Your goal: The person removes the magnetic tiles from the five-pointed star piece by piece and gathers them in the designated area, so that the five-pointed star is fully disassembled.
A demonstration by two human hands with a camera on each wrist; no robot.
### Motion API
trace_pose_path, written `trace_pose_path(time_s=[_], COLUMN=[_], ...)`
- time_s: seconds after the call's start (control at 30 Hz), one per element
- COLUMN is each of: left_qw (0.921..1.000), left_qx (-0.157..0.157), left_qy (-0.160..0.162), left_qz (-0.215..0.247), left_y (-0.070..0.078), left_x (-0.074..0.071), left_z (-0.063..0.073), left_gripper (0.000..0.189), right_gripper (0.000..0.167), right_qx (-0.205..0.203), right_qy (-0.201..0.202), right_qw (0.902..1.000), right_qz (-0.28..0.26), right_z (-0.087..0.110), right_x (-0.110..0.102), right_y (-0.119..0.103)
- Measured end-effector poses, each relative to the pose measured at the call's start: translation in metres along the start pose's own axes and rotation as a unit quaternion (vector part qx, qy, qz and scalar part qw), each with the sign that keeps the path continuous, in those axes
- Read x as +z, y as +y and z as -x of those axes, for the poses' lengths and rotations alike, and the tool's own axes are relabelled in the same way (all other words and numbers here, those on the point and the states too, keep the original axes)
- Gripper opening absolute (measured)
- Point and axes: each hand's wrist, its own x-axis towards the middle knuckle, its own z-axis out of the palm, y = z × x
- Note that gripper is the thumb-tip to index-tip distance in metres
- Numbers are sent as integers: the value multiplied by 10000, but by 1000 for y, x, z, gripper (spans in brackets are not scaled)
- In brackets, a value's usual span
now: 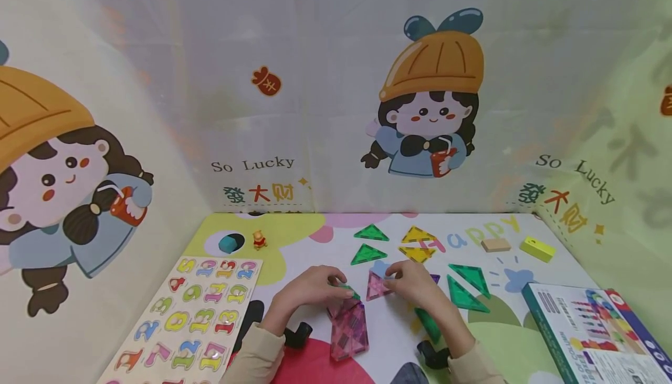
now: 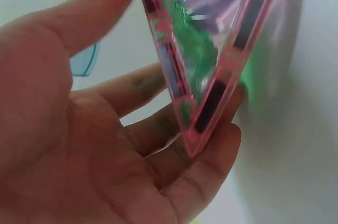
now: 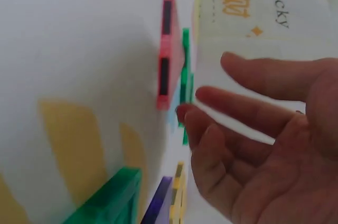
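My left hand (image 1: 317, 286) holds the upper part of a translucent magnetic tile build (image 1: 350, 332), with pink tiles and a bit of green at its top. Up close in the left wrist view, the thumb meets one edge of a pink triangular tile (image 2: 211, 94) while the curled fingers lie around its lower tip. My right hand (image 1: 413, 283) hovers beside a loose pink triangular tile (image 1: 377, 286). In the right wrist view its fingers are loosely bent, with nothing between thumb and fingers, and the pink tile (image 3: 167, 55) stands just beyond them.
Green triangular tiles (image 1: 466, 294) lie right of my right hand; yellow ones (image 1: 418, 236) and more green ones (image 1: 369, 253) lie farther back. A number puzzle board (image 1: 178, 320) is at left, a box (image 1: 598, 331) at right. Small blocks (image 1: 538, 249) and a bear figurine (image 1: 259, 240) stand behind.
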Motion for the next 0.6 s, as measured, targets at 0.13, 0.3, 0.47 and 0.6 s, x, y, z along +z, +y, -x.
trace_pose_path(time_s=[0.13, 0.3, 0.47, 0.6], left_qw=[10000, 9998, 9990, 9965], left_qx=[25, 27, -62, -5], left_qy=[-16, -104, -32, -117], left_qz=[-32, 138, 446, 827], left_y=[-5, -16, -29, -34], left_x=[-5, -10, -14, -14], left_z=[0, -2, -5, -8], left_gripper=[36, 30, 26, 24], right_gripper=[21, 25, 26, 32], right_qx=[-632, -1064, -1037, -1051], right_qy=[-496, -1570, -2041, -2210], right_qw=[9960, 9745, 9604, 9533], right_qz=[-395, -1202, -1587, -1770], right_z=[3, 4, 4, 3], right_x=[0, 8, 15, 17], right_y=[-5, -12, -11, -7])
